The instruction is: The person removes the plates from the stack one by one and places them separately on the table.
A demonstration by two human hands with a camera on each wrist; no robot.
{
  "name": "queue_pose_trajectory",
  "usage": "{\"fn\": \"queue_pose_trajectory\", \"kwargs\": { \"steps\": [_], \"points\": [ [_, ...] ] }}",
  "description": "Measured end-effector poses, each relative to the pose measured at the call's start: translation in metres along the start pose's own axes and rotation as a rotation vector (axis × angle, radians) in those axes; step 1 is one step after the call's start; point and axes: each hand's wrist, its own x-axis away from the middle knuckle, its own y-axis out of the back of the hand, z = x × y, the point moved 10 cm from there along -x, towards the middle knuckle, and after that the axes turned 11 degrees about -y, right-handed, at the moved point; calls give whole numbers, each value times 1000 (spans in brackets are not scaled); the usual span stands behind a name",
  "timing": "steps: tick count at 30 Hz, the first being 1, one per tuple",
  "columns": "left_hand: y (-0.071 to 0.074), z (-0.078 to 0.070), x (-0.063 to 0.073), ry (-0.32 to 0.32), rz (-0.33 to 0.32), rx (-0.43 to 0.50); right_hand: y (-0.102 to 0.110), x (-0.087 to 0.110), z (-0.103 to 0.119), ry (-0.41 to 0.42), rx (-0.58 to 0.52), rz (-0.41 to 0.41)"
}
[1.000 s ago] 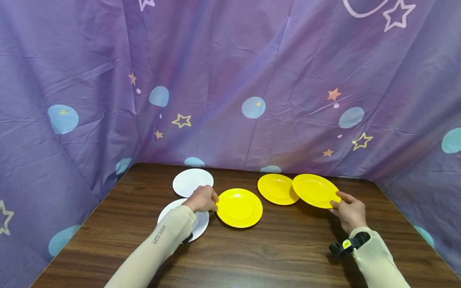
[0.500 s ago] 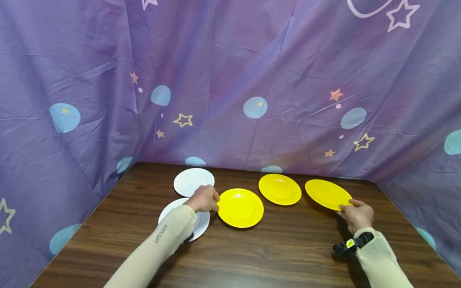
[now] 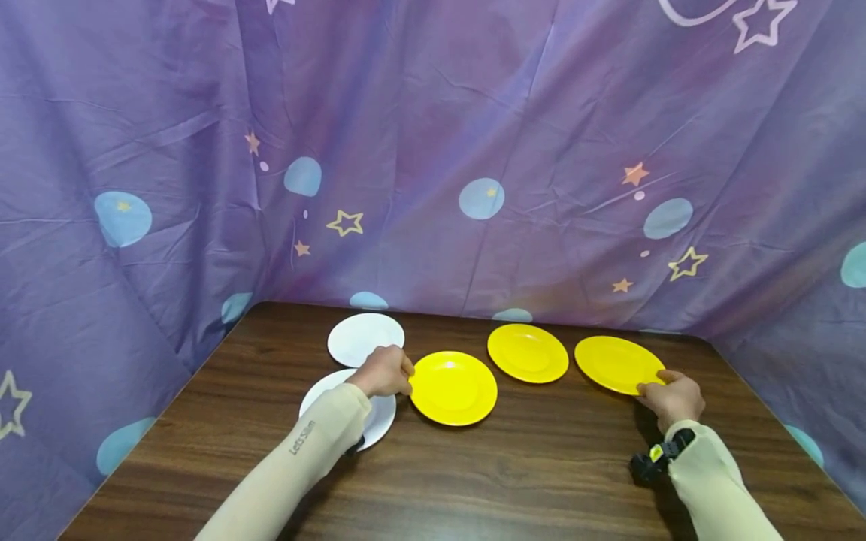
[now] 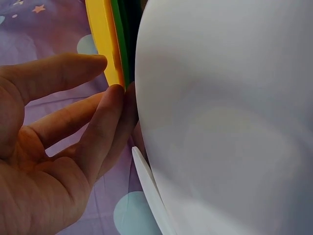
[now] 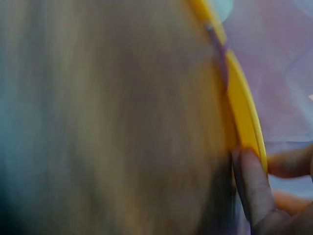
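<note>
My left hand (image 3: pixel 384 371) reaches over a white plate (image 3: pixel 380 421) and pinches the left rim of the middle yellow plate (image 3: pixel 453 388). In the left wrist view, my fingertips meet the yellow rim (image 4: pixel 105 34), with a green edge (image 4: pixel 121 36) right beside it. My right hand (image 3: pixel 676 398) pinches the near right rim of another yellow plate (image 3: pixel 616 364) at the far right. The right wrist view shows thumb and finger on opposite sides of that rim (image 5: pixel 247 117). A third yellow plate (image 3: pixel 528 353) lies between these two.
Behind my left hand lies a second white plate (image 3: pixel 365 338), partly covered by it. The plates are on a dark wooden table (image 3: pixel 501 481). A purple patterned curtain (image 3: pixel 419 173) hangs along the back and both sides.
My right hand has carried its yellow plate right and lowered it toward the table, away from the overlap with the neighbouring yellow plate. My left hand holds its place.
</note>
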Motion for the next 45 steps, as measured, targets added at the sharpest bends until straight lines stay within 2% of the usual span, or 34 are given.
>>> {"fn": "queue_pose_trajectory", "kwargs": {
  "steps": [4,8,15,19,26,33,42,45],
  "points": [
    [2,0,0,-1,4,-4,1,0,10,98,246,-19],
    [2,0,0,-1,5,-7,2,1,18,151,366,-18],
    [1,-1,1,-3,6,-1,0,3,22,154,347,53],
    [0,-1,1,-1,7,0,-3,3,25,180,360,54],
    [0,2,0,1,-2,1,-5,-1,28,151,363,19],
    [0,0,2,-2,0,10,1,1,34,207,432,-3],
    [0,-2,1,-10,2,7,0,9,36,256,548,17],
    [0,-2,1,-10,3,4,1,13,40,276,588,-25]
  ]
}}
